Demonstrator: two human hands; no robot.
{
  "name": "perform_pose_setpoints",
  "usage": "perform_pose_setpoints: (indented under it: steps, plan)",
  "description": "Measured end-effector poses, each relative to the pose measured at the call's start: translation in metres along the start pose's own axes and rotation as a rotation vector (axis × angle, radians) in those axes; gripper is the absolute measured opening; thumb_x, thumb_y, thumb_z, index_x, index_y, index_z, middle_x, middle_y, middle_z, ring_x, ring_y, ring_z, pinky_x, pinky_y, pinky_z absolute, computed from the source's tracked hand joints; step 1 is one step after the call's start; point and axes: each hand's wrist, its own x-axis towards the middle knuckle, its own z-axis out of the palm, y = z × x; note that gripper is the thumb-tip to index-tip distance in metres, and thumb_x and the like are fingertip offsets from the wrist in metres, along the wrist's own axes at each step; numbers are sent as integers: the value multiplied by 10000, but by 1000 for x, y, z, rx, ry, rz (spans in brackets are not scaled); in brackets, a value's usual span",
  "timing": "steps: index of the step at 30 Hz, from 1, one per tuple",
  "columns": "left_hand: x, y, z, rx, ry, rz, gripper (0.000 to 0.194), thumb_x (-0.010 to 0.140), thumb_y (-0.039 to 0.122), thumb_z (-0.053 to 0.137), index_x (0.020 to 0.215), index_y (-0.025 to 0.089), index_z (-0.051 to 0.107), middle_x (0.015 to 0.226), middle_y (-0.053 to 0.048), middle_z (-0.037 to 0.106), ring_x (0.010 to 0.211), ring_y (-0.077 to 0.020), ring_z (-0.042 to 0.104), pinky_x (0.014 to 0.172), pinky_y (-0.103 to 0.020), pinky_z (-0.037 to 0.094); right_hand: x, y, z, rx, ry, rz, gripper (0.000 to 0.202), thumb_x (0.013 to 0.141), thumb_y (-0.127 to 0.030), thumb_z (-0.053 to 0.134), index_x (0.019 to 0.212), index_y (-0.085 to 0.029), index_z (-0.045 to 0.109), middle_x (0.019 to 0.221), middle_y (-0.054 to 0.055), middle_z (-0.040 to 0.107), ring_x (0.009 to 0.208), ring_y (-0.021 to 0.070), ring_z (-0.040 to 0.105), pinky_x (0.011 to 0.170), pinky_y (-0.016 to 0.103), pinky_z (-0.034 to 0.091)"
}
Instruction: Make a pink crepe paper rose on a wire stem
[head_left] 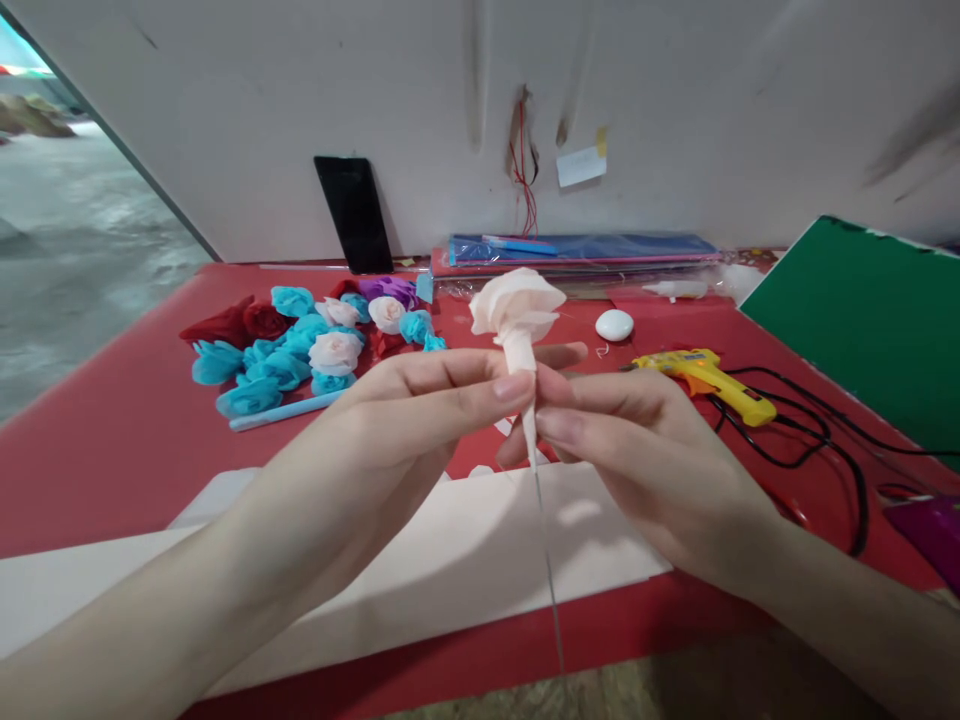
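A pale pink crepe paper flower (517, 305) stands upright between my two hands, its bloom above the fingers. My left hand (420, 410) pinches the flower's wrapped base from the left, thumb in front. From the right, my right hand (622, 430) pinches the tapering lower end of the same base with thumb and fingertips. A thin wire stem (549, 570) runs down from the base past the table's front edge. Below the hands lies a pale pink sheet of crepe paper (420, 570). Part of the flower's base is hidden by the fingers.
Several blue, pink, red and purple paper flowers (300, 345) lie at left. A yellow glue gun (709, 385) with a black cord rests at right, near a white oval object (614, 325) and a green board (862, 330). A black phone (354, 215) leans on the back wall.
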Motion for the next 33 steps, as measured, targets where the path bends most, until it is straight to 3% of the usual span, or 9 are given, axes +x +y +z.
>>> perform_pose_setpoints:
  steps: [6,12,16,21,26,33]
  plan:
    - [-1,1,-3,-8,-41,-49,148,798,170,586,819,198,730,805,37,698,789,-118,633,713,-159,516,-1,-1,0,42,2,105,159,802,-345,619,741,-246,728,755,-16,673,801,132,591,720,216,474]
    - [0,2,-4,28,-70,-71,157,829,181,565,879,184,713,928,-3,691,935,-195,616,820,-275,483,-1,-2,1,61,-40,125,149,812,-314,610,772,-238,731,767,-6,662,799,136,577,727,222,459]
    - [-1,0,-5,31,-63,-58,132,833,183,570,817,183,701,872,6,675,893,-165,603,813,-257,457,-1,-2,1,76,-30,146,135,798,-317,625,747,-247,729,742,-9,644,783,133,571,707,222,458]
    - [-2,1,-5,15,-61,-53,143,807,198,608,683,201,678,668,43,615,714,-110,582,669,-197,446,-1,-2,2,74,-31,134,147,793,-313,624,718,-241,727,754,-17,647,795,119,582,729,214,458]
    - [0,1,-6,42,-36,-42,119,809,181,606,744,211,701,765,52,668,812,-104,595,810,-191,445,0,-3,2,18,-21,132,167,789,-302,607,694,-221,717,668,-2,594,746,141,555,685,244,440]
    - [-1,-2,-14,129,-10,-8,174,834,149,566,788,252,698,847,64,689,855,-122,615,745,-201,443,0,-6,3,1,-25,139,176,791,-264,579,658,-216,685,653,-12,542,676,123,512,688,246,424]
